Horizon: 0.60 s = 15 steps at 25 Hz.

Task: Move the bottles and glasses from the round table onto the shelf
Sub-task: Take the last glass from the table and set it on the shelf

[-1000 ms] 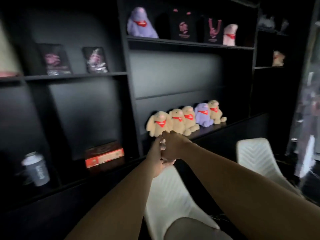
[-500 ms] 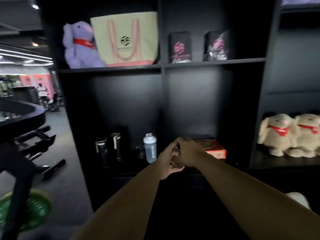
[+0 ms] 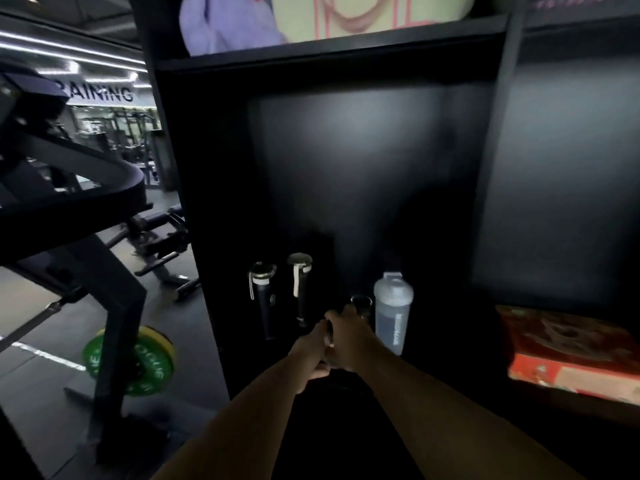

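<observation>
Both my hands meet in front of the black shelf (image 3: 207, 237), low in its left compartment. My left hand (image 3: 309, 355) and my right hand (image 3: 351, 341) are closed together around a small clear glass (image 3: 329, 336), mostly hidden by the fingers. Inside the compartment stand two dark bottles with metal caps (image 3: 264, 299) (image 3: 300, 289), a pale grey shaker bottle (image 3: 393, 313) and another glass (image 3: 361, 302) just behind my right hand. The round table is out of view.
A red box (image 3: 571, 355) lies in the compartment to the right. A purple plush (image 3: 225, 26) and a cream tote bag (image 3: 363, 12) sit on the shelf above. A black gym machine (image 3: 69, 188) with a green weight plate (image 3: 135, 362) stands left.
The view has swung left along the shelf and moved closer, from the plush toys to the bottle compartment. My hands have stayed clasped together and now reach low into that compartment.
</observation>
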Each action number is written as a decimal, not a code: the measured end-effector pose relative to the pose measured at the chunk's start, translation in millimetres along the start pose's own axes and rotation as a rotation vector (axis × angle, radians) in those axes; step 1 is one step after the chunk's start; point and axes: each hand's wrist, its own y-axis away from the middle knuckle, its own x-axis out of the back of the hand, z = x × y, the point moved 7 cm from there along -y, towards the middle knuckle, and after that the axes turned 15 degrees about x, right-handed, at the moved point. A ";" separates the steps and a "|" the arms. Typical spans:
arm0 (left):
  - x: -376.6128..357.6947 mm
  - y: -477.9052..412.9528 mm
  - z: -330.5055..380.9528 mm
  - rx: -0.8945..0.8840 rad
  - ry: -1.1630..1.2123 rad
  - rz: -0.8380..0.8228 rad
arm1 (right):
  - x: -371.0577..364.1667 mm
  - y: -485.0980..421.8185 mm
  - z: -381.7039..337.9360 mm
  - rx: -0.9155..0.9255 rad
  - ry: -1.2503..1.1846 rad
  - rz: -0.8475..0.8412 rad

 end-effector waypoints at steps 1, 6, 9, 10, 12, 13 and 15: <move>2.0 -23.8 8.2 0.013 0.006 0.012 | -13.2 -22.0 13.8 0.007 0.008 -0.027; 0.1 -115.0 29.1 0.023 -0.105 0.091 | -61.4 -92.6 69.3 0.029 -0.049 -0.076; -2.4 -144.4 31.6 0.022 -0.189 0.142 | -80.1 -107.2 90.9 0.016 -0.082 -0.088; -2.1 -152.5 32.5 0.011 -0.230 0.170 | -86.0 -110.1 96.6 0.007 -0.099 -0.104; -0.8 -161.8 33.8 -0.018 -0.281 0.215 | -93.3 -114.6 103.6 0.007 -0.100 -0.128; -1.5 -165.7 34.5 -0.036 -0.282 0.225 | -95.5 -117.3 106.1 0.017 -0.101 -0.120; -4.6 -170.9 38.4 -0.070 -0.295 0.230 | -96.3 -123.0 110.8 0.037 -0.120 -0.085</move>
